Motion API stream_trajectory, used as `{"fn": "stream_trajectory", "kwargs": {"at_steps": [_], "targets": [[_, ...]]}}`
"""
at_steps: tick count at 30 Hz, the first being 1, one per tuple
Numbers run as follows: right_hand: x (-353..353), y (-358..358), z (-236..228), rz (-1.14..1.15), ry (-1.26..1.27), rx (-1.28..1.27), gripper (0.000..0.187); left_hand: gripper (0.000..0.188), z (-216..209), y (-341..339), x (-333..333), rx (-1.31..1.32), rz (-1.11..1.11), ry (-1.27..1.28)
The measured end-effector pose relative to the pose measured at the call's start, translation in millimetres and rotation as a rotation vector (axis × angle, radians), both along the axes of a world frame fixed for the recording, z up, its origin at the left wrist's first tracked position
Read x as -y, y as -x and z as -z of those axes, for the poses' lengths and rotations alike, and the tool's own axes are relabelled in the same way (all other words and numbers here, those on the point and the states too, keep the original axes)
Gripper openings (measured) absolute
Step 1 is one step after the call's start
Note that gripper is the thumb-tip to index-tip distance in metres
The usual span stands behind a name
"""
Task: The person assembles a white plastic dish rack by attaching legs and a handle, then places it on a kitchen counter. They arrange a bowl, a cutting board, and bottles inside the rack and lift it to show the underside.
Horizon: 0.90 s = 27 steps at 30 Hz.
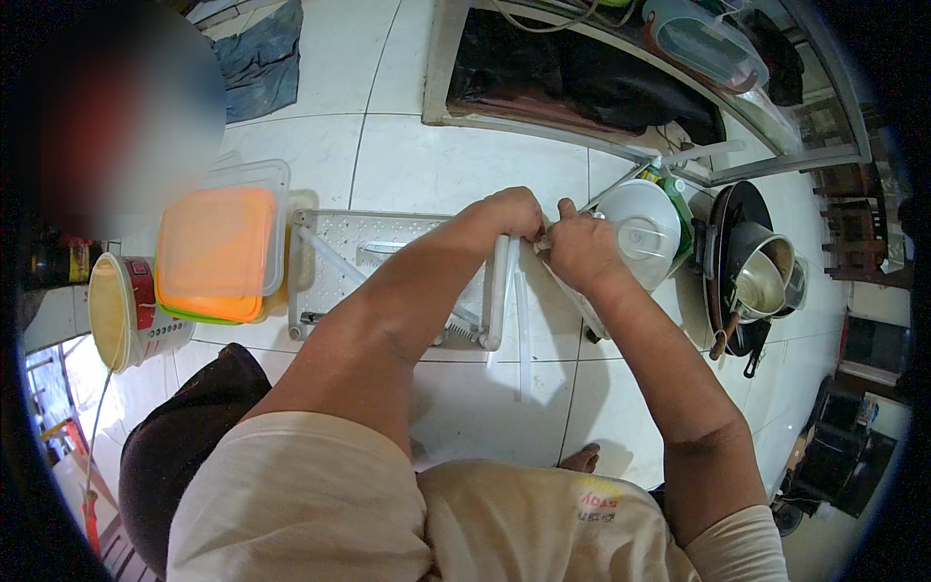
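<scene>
Print (598, 502) marks shirt (519, 514) and bucket (167, 335); left hand (514, 210) and right hand (585, 250) curl near the tray (335, 228), grip unclear.

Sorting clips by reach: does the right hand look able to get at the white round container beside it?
Probably yes: the right hand appears close beside the white round container, with nothing visible between them, though this single view leaves depth unclear.

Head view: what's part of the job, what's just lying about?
Likely job:
perforated tray, near left hand
loose white tube
pale piece at right hand, mostly hidden

Likely lying about:
orange-lidded container
white-and-red bucket
pots and pans
blue-grey cloth
</scene>
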State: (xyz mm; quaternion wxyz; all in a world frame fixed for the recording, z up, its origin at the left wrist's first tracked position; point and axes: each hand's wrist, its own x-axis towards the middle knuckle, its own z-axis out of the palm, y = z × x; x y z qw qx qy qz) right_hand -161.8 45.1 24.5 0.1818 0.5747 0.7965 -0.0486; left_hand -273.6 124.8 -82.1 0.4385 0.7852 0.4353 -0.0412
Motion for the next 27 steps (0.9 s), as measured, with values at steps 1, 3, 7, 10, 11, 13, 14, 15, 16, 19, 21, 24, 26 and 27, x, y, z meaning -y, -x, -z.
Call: {"fn": "stream_trajectory", "kwargs": {"at_steps": [1, 3, 7, 10, 11, 13, 14, 15, 16, 19, 21, 24, 26, 27], "targets": [[1.6, 1.3, -0.3, -0.004, -0.007, -0.008, 0.021, 0.017, -1.2, 0.8, 0.5, 0.034, -0.012, 0.0], [4.2, 4.4, -0.7, -0.006, -0.013, -0.001, 0.02, 0.017, -2.8, 2.4, 1.6, -0.032, -0.024, 0.037], [7.7, 9.1, 0.0, -0.002, -0.033, 0.031, 0.018, 0.017, -6.5, 3.9, 4.4, -0.05, -0.075, 0.025], [12.3, 10.0, 3.3, -0.038, -0.07, 0.068, 0.017, 0.019, -11.8, 3.7, 6.2, -0.048, -0.086, 0.048], [13.4, 8.8, 4.4, -0.066, -0.08, 0.07, 0.017, 0.02, -13.7, 3.6, 7.1, -0.058, -0.086, 0.046], [15.9, 5.5, 7.1, -0.071, -0.067, 0.056, 0.019, 0.021, -17.4, 2.5, 8.2, -0.075, -0.078, 0.037], [16.5, 3.4, 8.3, -0.078, -0.059, 0.041, 0.019, 0.021, -18.9, 1.8, 9.0, -0.073, -0.07, 0.061], [18.0, 2.8, 10.0, -0.091, -0.073, 0.029, 0.02, 0.02, -20.2, 1.5, 9.9, -0.071, -0.062, 0.084], [19.2, 2.5, 11.6, -0.108, -0.088, 0.015, 0.021, 0.02, -21.3, 1.3, 10.9, -0.082, -0.062, 0.099], [19.9, 3.3, 15.1, -0.149, -0.064, 0.012, 0.024, 0.019, -23.3, -0.6, 16.0, -0.067, -0.044, 0.067], [18.6, 4.5, 16.0, -0.165, -0.053, 0.029, 0.024, 0.019, -24.4, -0.5, 17.9, -0.083, -0.042, 0.029], [14.7, 3.9, 15.4, -0.169, -0.051, 0.068, 0.023, 0.02, -26.3, 0.1, 17.9, -0.107, 0.004, -0.04], [11.2, 1.3, 14.6, -0.163, -0.031, 0.103, 0.023, 0.021, -27.6, 0.2, 16.2, -0.117, 0.041, -0.086], [9.9, 0.3, 14.9, -0.153, -0.042, 0.092, 0.023, 0.022, -28.2, -0.1, 15.2, -0.119, 0.058, -0.106]]}}
